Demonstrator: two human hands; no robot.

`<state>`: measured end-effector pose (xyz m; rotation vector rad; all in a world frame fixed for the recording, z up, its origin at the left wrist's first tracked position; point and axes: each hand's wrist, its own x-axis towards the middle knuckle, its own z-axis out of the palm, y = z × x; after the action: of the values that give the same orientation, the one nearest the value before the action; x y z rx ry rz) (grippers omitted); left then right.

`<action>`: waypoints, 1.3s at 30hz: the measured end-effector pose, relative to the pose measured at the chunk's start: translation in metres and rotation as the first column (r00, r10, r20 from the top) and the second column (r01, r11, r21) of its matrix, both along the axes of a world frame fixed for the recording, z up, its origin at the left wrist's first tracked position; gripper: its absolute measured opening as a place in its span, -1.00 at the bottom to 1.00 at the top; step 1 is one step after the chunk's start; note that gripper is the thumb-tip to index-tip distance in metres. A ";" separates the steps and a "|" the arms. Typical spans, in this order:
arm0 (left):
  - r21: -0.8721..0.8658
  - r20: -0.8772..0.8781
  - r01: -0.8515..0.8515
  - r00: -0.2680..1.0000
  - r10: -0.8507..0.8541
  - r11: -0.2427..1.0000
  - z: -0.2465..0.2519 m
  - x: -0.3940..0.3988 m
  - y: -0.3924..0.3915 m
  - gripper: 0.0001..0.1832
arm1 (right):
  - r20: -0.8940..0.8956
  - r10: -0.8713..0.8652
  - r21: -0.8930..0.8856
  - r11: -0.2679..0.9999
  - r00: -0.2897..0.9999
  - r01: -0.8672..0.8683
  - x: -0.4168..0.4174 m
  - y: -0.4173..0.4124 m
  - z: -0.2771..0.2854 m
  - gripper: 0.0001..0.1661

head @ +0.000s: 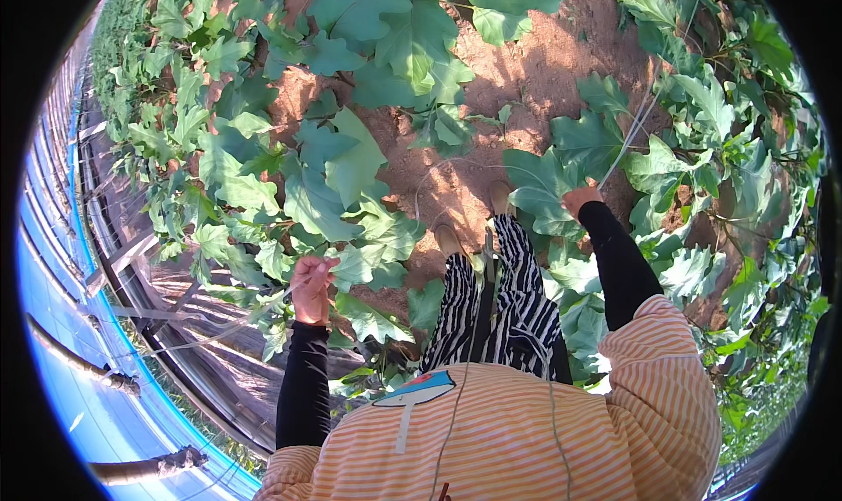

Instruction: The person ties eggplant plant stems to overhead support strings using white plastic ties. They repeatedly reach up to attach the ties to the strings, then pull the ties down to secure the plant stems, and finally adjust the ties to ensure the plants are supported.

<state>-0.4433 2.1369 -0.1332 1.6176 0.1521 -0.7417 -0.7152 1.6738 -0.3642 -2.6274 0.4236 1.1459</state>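
Observation:
My left hand (pixel 311 295), in a black sleeve, pinches a thin translucent strand (pixel 240 322) between thumb and fingertips. That strand trails down and left towards the wooden framing. Ahead and to the right, my right hand (pixel 581 200) is closed around white plastic twine (pixel 630 135). Several lengths of it run up and right from the fist, over the leaves. Large lobed leaves of what look like eggplant plants (pixel 329 189) surround my left hand, and another broad leaf (pixel 543 185) lies beside my right fist. A faint thin loop of strand hangs between the hands.
Reddish bare soil (pixel 520 73) forms a path between the plant rows. My shoes (pixel 448 240) stand on it, below striped trousers (pixel 526 310). At the left are a wooden rail (pixel 125 261) and blue sheeting (pixel 56 369) with poles. Dense plants (pixel 710 166) line the right.

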 end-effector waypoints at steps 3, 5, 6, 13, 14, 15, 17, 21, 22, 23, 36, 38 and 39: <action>-0.258 0.026 -0.017 0.999 0.025 0.966 0.025 0.002 -0.128 -0.43 | 0.038 -0.031 0.086 0.996 0.999 0.027 0.011 0.110 -0.007 -0.74; -0.204 -0.086 -0.053 0.996 0.036 0.977 0.013 0.004 -0.157 -0.31 | 0.104 -0.149 0.222 0.967 0.983 0.123 0.021 0.156 -0.016 -0.71; -0.079 -0.146 -0.045 0.989 0.033 0.996 -0.010 0.003 -0.157 -0.30 | 0.151 -0.143 0.264 0.959 0.978 0.099 0.032 0.164 0.005 -0.76; 0.204 0.048 0.777 0.599 -0.799 0.595 -0.104 -0.084 -0.161 -0.61 | 0.315 0.023 0.575 0.791 0.949 -0.210 0.059 0.195 0.077 -0.72; 0.233 0.031 0.809 0.549 -0.835 0.540 -0.105 -0.093 -0.157 -0.63 | 0.468 -0.145 0.609 0.768 0.872 -0.199 0.050 0.204 0.081 -0.72; 0.261 0.015 0.837 0.494 -0.869 0.480 -0.105 -0.101 -0.155 -0.64 | 0.590 -0.310 0.641 0.742 0.746 -0.198 0.048 0.204 0.092 -0.72; 0.223 -0.109 0.896 0.415 -0.903 0.385 -0.107 -0.108 -0.149 -0.62 | 0.349 -0.284 0.737 0.672 0.893 -0.075 0.043 0.192 0.111 -0.72; 0.047 -0.270 0.948 0.316 -0.910 0.315 -0.071 -0.100 -0.141 -0.63 | 0.233 -0.200 0.722 0.691 0.952 -0.031 0.041 0.153 0.148 -0.71; 0.000 -0.231 0.938 0.337 -0.913 0.346 -0.063 -0.102 -0.138 -0.65 | 0.306 -0.184 0.688 0.721 0.934 -0.083 0.039 0.145 0.149 -0.70; -0.049 -0.192 0.926 0.358 -0.914 0.374 -0.055 -0.105 -0.135 -0.68 | 0.321 -0.209 0.710 0.699 0.924 -0.088 0.036 0.142 0.150 -0.70; -0.603 -0.439 0.071 0.802 -0.405 0.794 0.069 -0.098 -0.171 -0.82 | -0.500 -0.567 0.866 -0.351 0.654 0.357 0.068 0.111 0.215 -0.44; -0.591 -0.396 0.127 0.815 -0.424 0.797 0.069 -0.088 -0.165 -0.81 | -0.569 -0.546 0.819 -0.440 0.615 0.368 0.066 0.093 0.230 -0.41; -0.407 -0.283 0.375 0.815 -0.506 0.833 0.055 -0.084 -0.154 -0.81 | -0.489 -0.595 0.872 -0.320 0.637 0.370 0.062 0.081 0.234 -0.46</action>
<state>-0.5274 1.9833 -0.0785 1.1705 -0.0854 -1.3760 -0.6528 1.7544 -0.1299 -0.8481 0.3693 0.4263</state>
